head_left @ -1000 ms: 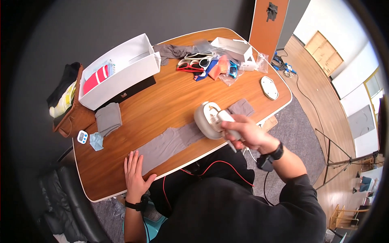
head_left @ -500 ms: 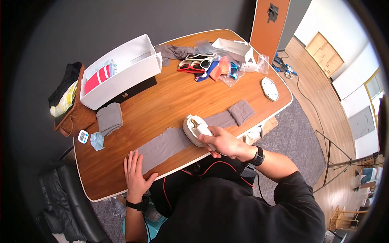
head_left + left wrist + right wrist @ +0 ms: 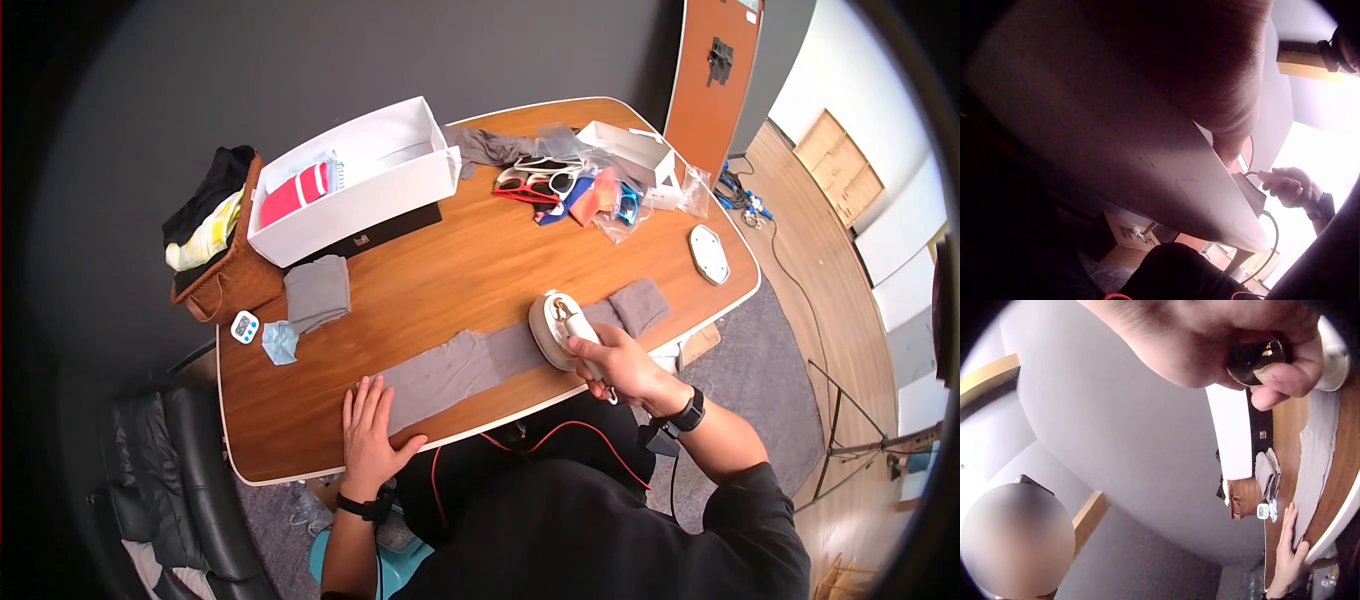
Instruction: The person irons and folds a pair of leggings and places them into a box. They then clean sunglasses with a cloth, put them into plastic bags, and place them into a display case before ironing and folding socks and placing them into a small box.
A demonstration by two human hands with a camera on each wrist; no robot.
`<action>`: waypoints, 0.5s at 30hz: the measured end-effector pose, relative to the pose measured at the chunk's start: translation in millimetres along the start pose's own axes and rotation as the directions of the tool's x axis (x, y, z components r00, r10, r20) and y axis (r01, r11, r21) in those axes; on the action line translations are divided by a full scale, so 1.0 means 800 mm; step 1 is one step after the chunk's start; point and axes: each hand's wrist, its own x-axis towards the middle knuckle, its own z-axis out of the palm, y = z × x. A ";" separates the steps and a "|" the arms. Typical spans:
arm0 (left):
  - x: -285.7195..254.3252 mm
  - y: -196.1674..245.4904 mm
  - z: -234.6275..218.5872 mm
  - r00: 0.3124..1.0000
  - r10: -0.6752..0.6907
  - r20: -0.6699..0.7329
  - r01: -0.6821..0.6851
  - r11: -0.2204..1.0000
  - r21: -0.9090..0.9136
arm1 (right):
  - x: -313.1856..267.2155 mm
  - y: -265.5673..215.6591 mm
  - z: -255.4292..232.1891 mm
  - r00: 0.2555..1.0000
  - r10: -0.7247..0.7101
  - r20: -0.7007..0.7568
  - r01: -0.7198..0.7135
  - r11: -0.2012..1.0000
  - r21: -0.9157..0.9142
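Note:
A long grey strip of cloth (image 3: 440, 377) lies flat along the near side of the table, with a folded end (image 3: 640, 306) at its right. My right hand (image 3: 625, 368) grips the handle of a white handheld garment iron (image 3: 550, 330), which sits over the strip. In the right wrist view the handle's dark round end (image 3: 1257, 362) shows between the curled fingers. My left hand (image 3: 372, 440) rests with straight fingers at the strip's left end, thumb spread near the table edge.
At the back left stand a white open box (image 3: 345, 205) and a brown basket (image 3: 240, 275) with clothes. A folded grey cloth (image 3: 318, 292), a small timer (image 3: 244, 326) and a blue cloth piece (image 3: 280, 342) lie nearby. Sunglasses (image 3: 535, 185) and a white base plate (image 3: 709, 254) are farther right.
My right hand has moved the iron left along the strip, then back a little to the right. The left hand stays in place. The head view has shifted.

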 end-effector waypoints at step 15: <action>0.000 0.000 0.003 1.000 0.001 0.016 -0.001 1.000 0.016 | -0.013 0.002 -0.046 0.994 -0.021 -0.107 0.025 0.999 0.037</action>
